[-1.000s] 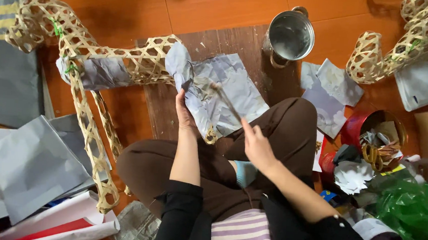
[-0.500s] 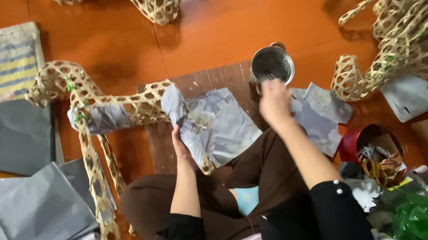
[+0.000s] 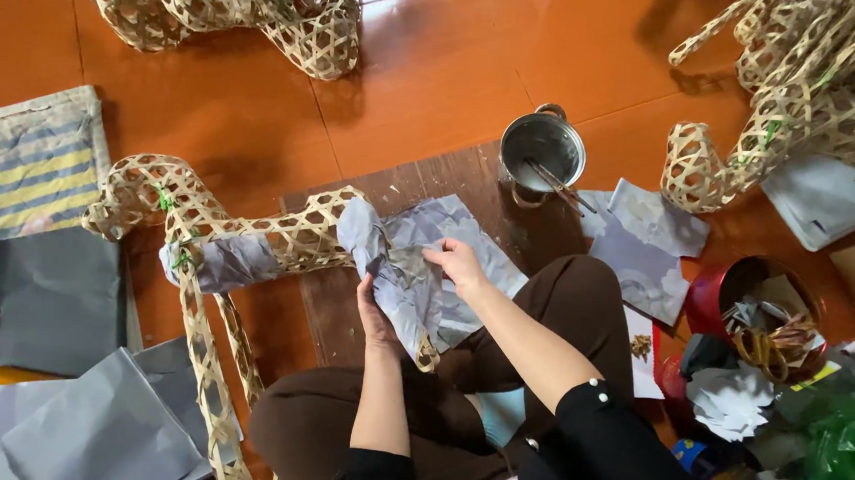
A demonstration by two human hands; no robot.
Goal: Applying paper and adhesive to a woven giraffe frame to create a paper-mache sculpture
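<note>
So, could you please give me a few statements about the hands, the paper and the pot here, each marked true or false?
1. Both hands rest on the grey paper that covers part of the woven frame. True: the left hand and the right hand both touch it.
2. The metal pot lies tipped on its side. False: it stands upright on the floor, with a stick-like tool inside.
3. The right hand is reaching into the pot. False: it is on the paper, apart from the pot.
4. A red container of scraps stands to the person's right. True.
5. The woven frame is fully covered in paper. False: most of its lattice is bare.
</note>
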